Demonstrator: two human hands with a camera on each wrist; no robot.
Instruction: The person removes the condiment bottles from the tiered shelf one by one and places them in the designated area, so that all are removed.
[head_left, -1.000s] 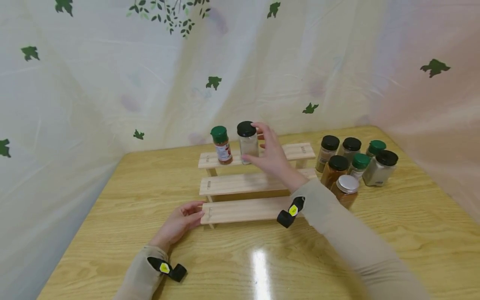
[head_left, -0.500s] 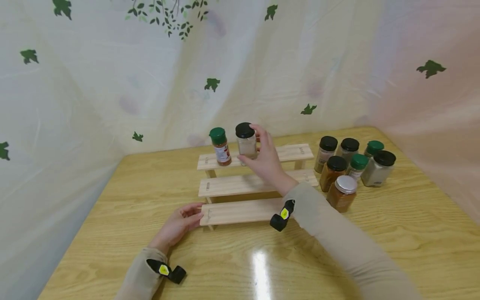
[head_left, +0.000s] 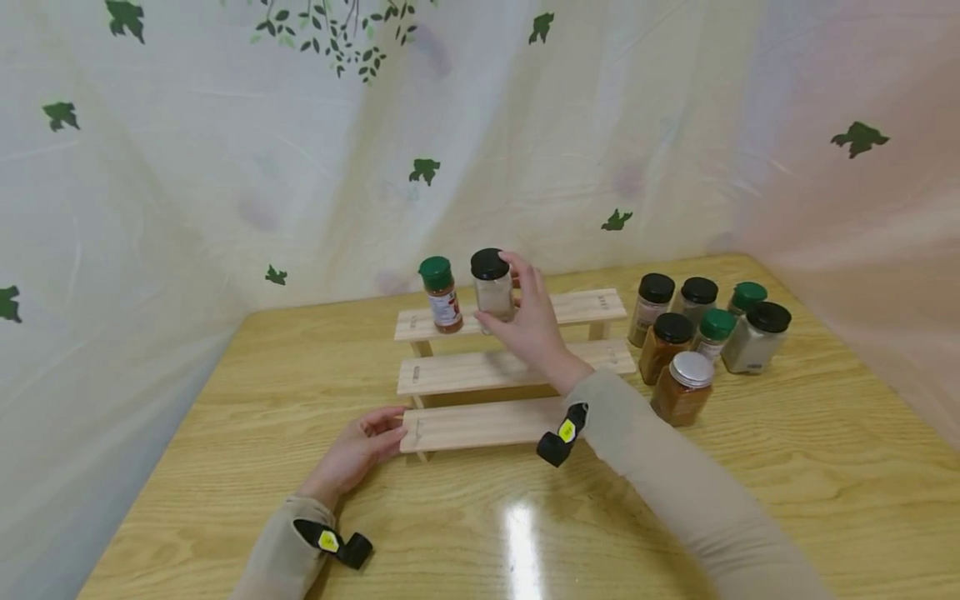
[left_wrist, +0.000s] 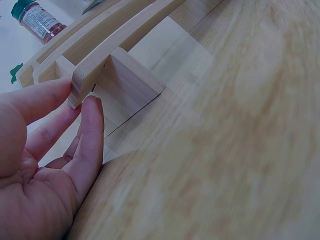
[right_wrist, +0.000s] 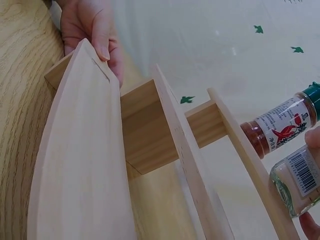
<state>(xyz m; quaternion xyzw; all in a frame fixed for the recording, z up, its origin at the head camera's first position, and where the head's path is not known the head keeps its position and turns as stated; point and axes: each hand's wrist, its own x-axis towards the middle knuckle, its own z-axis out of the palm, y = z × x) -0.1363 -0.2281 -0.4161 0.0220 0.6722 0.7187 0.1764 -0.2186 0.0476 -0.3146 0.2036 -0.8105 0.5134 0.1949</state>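
Observation:
My right hand (head_left: 531, 329) holds a glass spice jar (head_left: 494, 296) with a black lid and pale contents, thumb on one side and fingers on the other. The jar is upright at the top step of a three-step wooden rack (head_left: 480, 425); its barcode label shows in the right wrist view. Left of it on that step stands a green-capped spice bottle (head_left: 445, 307) with red contents. With thumb and fingers, my left hand (left_wrist: 55, 165) pinches the left end of the rack's lowest board.
Several more jars stand on the table right of the rack, among them a silver-lidded jar (head_left: 684, 390), a black-lidded orange-brown jar (head_left: 663, 354) and a square white jar (head_left: 753, 343). A pale curtain (head_left: 330, 183) with leaf prints hangs behind the wooden table (head_left: 285, 367).
My right hand and forearm have shifted slightly left and down in view with the jar. The left hand keeps its hold on the lowest board.

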